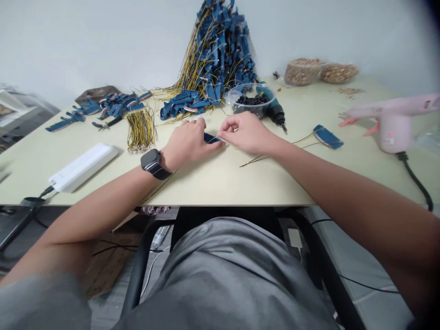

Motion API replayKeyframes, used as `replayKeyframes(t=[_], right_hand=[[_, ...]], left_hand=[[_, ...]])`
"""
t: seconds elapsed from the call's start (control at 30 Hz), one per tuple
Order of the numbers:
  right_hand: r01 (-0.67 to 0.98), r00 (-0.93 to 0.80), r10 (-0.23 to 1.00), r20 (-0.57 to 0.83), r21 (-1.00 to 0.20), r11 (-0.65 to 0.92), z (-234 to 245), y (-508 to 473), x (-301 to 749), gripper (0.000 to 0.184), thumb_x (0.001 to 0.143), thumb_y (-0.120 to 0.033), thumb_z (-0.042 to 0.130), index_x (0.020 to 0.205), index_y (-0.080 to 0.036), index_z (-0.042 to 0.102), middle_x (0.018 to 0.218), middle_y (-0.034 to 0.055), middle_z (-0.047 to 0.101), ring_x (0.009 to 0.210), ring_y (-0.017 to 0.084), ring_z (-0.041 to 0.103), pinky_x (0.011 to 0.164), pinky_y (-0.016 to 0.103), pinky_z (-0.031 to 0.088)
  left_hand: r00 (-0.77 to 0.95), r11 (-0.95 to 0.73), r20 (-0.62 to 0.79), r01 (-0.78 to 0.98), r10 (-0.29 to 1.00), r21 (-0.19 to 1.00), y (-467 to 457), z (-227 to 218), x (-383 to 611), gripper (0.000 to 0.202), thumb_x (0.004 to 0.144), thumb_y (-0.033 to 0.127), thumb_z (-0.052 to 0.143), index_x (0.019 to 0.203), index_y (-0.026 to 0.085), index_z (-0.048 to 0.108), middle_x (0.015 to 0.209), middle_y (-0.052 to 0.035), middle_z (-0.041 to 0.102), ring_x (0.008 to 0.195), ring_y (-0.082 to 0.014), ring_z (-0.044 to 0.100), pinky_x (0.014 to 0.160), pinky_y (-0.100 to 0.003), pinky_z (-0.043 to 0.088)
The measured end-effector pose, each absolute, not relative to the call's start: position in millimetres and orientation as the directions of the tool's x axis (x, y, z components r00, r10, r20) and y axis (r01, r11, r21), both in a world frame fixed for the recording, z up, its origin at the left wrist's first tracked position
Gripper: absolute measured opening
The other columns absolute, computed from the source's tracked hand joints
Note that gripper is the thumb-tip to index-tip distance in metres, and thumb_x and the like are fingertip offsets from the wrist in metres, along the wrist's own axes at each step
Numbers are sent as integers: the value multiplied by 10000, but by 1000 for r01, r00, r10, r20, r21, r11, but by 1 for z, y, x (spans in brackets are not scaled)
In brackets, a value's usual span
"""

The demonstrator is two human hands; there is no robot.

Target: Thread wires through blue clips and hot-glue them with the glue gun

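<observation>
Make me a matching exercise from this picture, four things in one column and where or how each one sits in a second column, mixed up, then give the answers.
Things:
1. Pink hot glue gun
2. Dark blue piece
3. Black smartwatch
4. Clear plastic bowl

Places and states:
A. Holding small black pieces
B. On the left wrist
C. At the right end of the table
D. Between the left hand and the right hand

Pairs: 1-C, 2-D, 3-B, 4-A.
</observation>
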State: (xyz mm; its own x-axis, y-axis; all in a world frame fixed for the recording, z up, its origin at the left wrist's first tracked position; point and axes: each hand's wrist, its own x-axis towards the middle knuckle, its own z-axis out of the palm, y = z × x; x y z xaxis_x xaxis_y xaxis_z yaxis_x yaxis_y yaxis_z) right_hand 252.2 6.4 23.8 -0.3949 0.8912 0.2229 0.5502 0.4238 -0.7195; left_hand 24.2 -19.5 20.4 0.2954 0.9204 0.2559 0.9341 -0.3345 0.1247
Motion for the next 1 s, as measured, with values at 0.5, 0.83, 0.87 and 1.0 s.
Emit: replayKeyframes(t=[0.5, 0.83, 0.87, 1.0], right_hand=[[647, -375, 891, 257, -615, 450, 20, 15, 260, 126, 1102, -186, 854, 993, -213, 912, 949, 81, 849, 916, 264, 734, 918, 435, 582], [665, -359, 911, 201, -631, 401, 17, 18, 258, 116, 1093, -188, 869, 997, -207, 933, 993, 100, 883, 948, 288, 772, 936, 461, 602], [664, -357, 914, 193, -636, 394, 17, 19, 258, 109, 1089, -198, 877, 996, -208, 934, 994, 103, 885, 955, 294, 776, 939, 466, 605], [651, -355, 919, 172, -659, 375, 13, 24, 260, 94, 1074, -277, 936, 1003, -216, 944, 1001, 109, 889, 981, 306, 784, 946, 477, 612]], left_hand=[[518, -556, 207, 740, 830, 378, -10, 18, 8, 792, 918, 837, 931, 1399, 247, 713, 1525, -182, 814, 1447, -476, 709, 1347, -711, 485], [554, -599, 231, 702, 799, 387, -8, 15, 5, 911, 912, 1030, 883, 1384, 259, 776, 1482, -162, 853, 1467, -504, 662, 1328, -709, 424], [558, -602, 232, 701, 797, 383, -8, 14, 5, 905, 914, 1024, 886, 1387, 260, 782, 1481, -157, 856, 1466, -502, 659, 1325, -706, 421], [567, -610, 232, 699, 791, 373, -8, 14, 5, 889, 917, 1004, 904, 1396, 262, 807, 1470, -148, 858, 1464, -496, 644, 1319, -700, 416]])
